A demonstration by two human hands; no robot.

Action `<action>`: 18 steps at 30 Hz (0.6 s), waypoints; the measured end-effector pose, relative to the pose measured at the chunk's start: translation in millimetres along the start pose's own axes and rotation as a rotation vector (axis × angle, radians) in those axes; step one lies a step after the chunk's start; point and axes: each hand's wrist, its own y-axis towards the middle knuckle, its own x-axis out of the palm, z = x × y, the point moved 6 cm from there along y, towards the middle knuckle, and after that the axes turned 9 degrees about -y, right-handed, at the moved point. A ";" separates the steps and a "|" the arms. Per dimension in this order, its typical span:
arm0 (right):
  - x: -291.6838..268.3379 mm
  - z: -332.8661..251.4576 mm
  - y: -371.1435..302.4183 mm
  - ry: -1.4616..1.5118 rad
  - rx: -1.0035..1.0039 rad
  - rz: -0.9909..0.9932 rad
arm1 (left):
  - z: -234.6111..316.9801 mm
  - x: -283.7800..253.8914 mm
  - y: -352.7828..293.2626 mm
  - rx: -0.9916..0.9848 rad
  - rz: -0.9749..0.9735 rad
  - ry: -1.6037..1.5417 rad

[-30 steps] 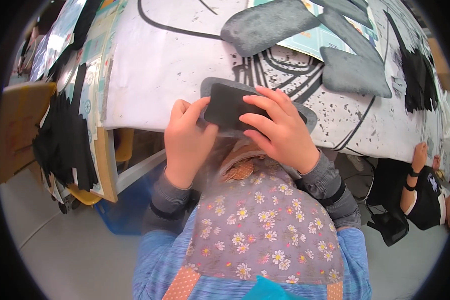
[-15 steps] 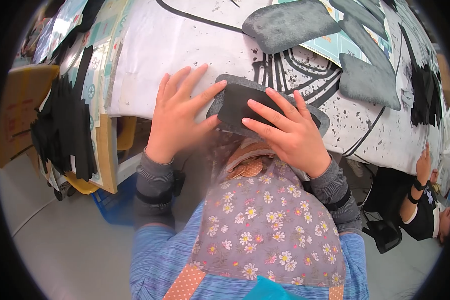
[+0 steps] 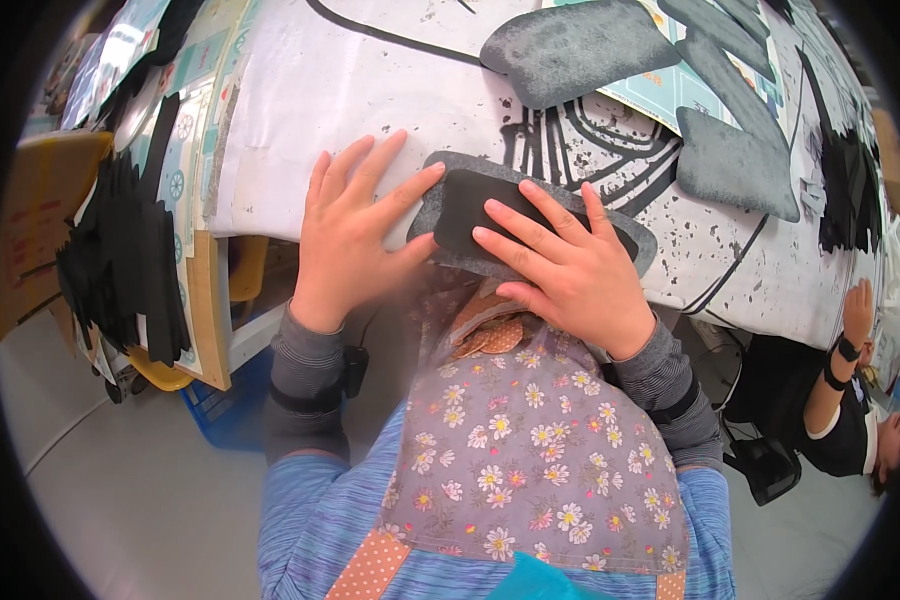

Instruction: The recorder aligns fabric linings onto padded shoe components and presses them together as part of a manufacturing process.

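Observation:
A smooth black rounded panel (image 3: pixel 463 208) lies on a slightly larger mottled grey panel (image 3: pixel 432 222) at the table's near edge. Flat on the black panel rest the spread fingers of my right hand (image 3: pixel 582 272), its thumb by the near edge. My left hand (image 3: pixel 355 235) is open beside the left end of the pair, index fingertip and thumb tip at the grey panel's edge. Neither hand is closed round anything. The panels' right part is partly covered by my right hand.
More mottled grey panels (image 3: pixel 582 55) lie farther back, some over a pale blue printed sheet (image 3: pixel 625 92). Stacks of black strips hang at the left (image 3: pixel 120 265) and right (image 3: pixel 850 195). White table covering (image 3: pixel 310 90) bears black marks. Another person's hand (image 3: pixel 857 312) is at the far right.
My right hand has shifted slightly left on the black panel, and its thumb now shows. The left hand remains almost where it was, fingers still spread.

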 end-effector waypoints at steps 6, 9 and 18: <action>3.6 -2.8 0.1 -0.009 -0.007 -0.059 | -12.4 -1.0 -6.4 -0.009 0.026 -0.100; 5.1 -3.7 -0.8 -0.009 -0.012 -0.065 | -12.5 0.4 -8.2 -0.021 0.168 -0.161; 3.6 -1.8 -7.8 0.041 0.055 0.022 | 68.7 44.8 -6.5 0.051 -0.127 -0.072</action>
